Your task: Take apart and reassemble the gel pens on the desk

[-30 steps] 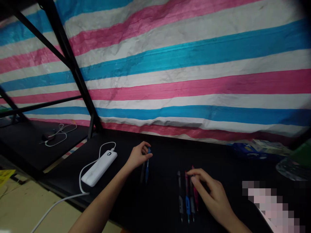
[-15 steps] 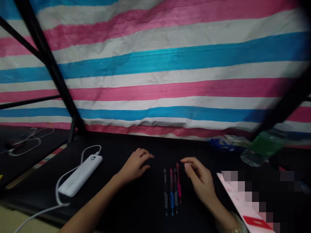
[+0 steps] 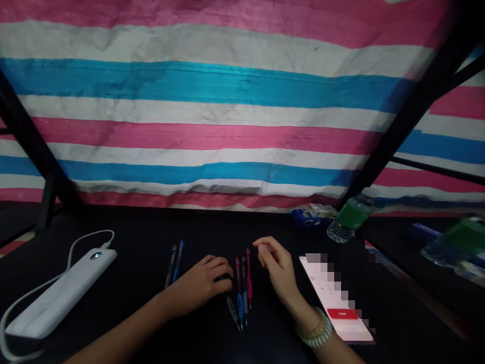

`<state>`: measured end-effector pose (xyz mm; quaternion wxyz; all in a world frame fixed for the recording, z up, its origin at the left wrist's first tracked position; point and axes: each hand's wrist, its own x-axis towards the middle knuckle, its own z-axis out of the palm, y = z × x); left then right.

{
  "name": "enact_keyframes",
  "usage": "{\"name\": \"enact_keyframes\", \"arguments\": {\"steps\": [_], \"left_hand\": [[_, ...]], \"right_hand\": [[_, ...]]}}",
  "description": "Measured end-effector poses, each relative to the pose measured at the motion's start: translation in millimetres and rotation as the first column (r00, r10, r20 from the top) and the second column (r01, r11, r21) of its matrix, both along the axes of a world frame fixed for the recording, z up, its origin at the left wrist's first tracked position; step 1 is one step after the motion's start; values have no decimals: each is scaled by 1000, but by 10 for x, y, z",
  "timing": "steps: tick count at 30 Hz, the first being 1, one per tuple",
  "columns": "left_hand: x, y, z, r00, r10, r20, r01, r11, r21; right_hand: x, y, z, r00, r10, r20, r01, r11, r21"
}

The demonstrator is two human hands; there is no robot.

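Note:
My left hand (image 3: 212, 277) is closed over the upper part of a grey pen (image 3: 232, 312), whose lower end slants out below the fingers. Right beside that pen, a blue pen with a red upper part (image 3: 239, 298), a dark pen (image 3: 244, 293) and a pink pen (image 3: 249, 278) lie roughly parallel. My right hand (image 3: 276, 265) is just right of the pink pen, loosely curled, with nothing visible in it. Behind my left forearm lie another dark pen (image 3: 171, 265) and a blue pen (image 3: 178, 260), their lower ends hidden.
At the left lies a white power bank (image 3: 62, 293) with a white cable (image 3: 70, 250). A lit phone (image 3: 341, 326) is right of my right hand. Farther back are a blue packet (image 3: 308, 220) and a tilted bottle with a green label (image 3: 350, 215). Black frame bars flank a striped sheet.
The view has swung right. My left hand has moved right to the grey pen, which now slants. Two more pens show beside my left forearm. My right hand remains beside the pink pen.

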<state>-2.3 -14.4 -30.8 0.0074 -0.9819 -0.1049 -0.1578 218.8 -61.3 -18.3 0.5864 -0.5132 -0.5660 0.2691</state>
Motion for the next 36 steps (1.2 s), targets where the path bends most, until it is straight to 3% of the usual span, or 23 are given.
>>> {"name": "enact_keyframes", "arguments": {"steps": [2,5,10,12,14,17,20,23,26,28,30,33,36], "left_hand": [[-41,26,12,1000,2,-7,-2,1000,15],[-104,59,59,997,49,62,-53,997,58],[-158,43,117,961,148,235,-200,956,215],[-145,11,115,963,139,232,-201,942,270],[-112,-28,105,968,165,188,-214,935,282],[-53,-92,93,948,311,70,-319,933,168],[-20,-157,98,904,424,-60,-424,905,10],[-22,-193,124,882,458,-108,-471,866,-167],[-41,-181,154,888,447,-113,-450,788,-420],[-59,-159,159,899,426,-99,-408,739,-536],[-80,-139,147,899,436,-49,-393,752,-529],[-115,-123,113,883,467,48,-435,853,-287],[-139,-121,99,900,418,125,-417,908,-35]], "right_hand": [[-2,-1,17,999,31,30,-30,999,-27],[-23,-29,69,967,178,181,-157,980,-121],[-81,-118,91,758,412,505,-341,911,-231],[-96,-130,52,685,439,581,-354,898,-261],[-105,-122,10,629,380,678,-308,923,-232],[-121,-102,-17,519,240,820,-228,964,-137],[-149,-102,-10,430,191,882,-213,971,-107],[-172,-118,-15,379,153,913,-219,973,-72],[-167,-124,-34,342,84,936,-259,966,8],[-145,-122,-31,382,43,923,-300,951,80],[-116,-119,-5,508,51,860,-291,950,116],[-80,-109,44,715,131,687,-210,977,32],[-75,-86,51,808,202,554,-181,979,-93]]}}
